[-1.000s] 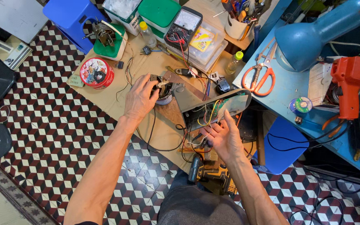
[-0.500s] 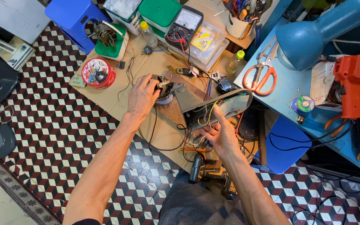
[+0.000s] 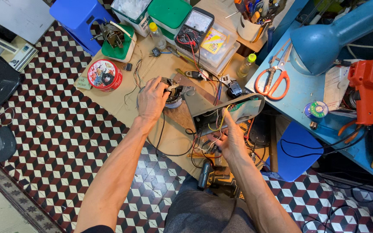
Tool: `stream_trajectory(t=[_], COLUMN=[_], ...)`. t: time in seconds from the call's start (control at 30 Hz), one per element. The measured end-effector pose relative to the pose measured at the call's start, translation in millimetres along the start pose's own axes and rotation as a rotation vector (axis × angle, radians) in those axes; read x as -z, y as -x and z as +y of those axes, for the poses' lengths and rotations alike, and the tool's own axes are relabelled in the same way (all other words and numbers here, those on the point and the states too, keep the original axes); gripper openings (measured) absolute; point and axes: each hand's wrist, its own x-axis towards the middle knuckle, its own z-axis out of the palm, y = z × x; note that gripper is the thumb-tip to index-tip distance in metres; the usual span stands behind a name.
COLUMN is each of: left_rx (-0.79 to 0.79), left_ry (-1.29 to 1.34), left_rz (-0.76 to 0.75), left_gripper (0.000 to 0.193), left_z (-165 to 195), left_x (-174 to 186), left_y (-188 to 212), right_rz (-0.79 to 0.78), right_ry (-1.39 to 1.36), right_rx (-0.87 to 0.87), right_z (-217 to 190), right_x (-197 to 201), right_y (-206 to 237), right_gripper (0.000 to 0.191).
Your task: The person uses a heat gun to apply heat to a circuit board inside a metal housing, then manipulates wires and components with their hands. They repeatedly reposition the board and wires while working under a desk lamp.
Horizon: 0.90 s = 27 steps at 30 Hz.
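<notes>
Your left hand (image 3: 153, 100) is clamped over the small round motor (image 3: 172, 91) on the low brown bench (image 3: 121, 103); fingers wrap its rim, thumb toward you. Your right hand (image 3: 229, 139) is at the open grey housing (image 3: 214, 113) just right of the motor, fingers closed among the loose coloured wires (image 3: 214, 125) at its lower edge; whether they pinch one particular lead cannot be told; hands apart, each on its own part.

Judgement on the step: keep the left grip steady so the motor does not roll while the wires are worked; draw leads out gently along their run, not sideways across the housing's metal edge; watch the black cable (image 3: 165, 149) looped between your forearms, it could snag.

Nearby: red round tin (image 3: 103, 74) at far left of the bench; analogue multimeter (image 3: 195, 26) at the back; orange-handled scissors (image 3: 273, 82) on the blue table (image 3: 298, 92).

Against half a second ago: left hand unchanged on the motor; right hand has dropped slightly lower toward the wire bundle; a second ago it was raised higher by the housing's curved edge.
</notes>
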Motion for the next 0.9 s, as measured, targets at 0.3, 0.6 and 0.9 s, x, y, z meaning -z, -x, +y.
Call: stream_trajectory(t=[0.3, 0.6, 0.9], left_rx=[0.029, 0.032, 0.045], left_ry=[0.011, 0.017, 0.058], left_rz=[-0.014, 0.006, -0.004], left_gripper=[0.026, 0.026, 0.025], left_z=[-1.7, -2.9, 5.9], left_x=[-1.5, -7.2, 1.0], left_y=[0.6, 0.5, 3.8], right_rz=[0.055, 0.030, -0.017], right_ry=[-0.017, 0.052, 0.049], right_rx=[-0.040, -0.088, -0.052], right_z=[3.6, -2.7, -18.6], right_x=[1.2, -0.8, -17.5], right_y=[-12.1, -24.0, -17.7], right_gripper=[0.072, 0.068, 0.068])
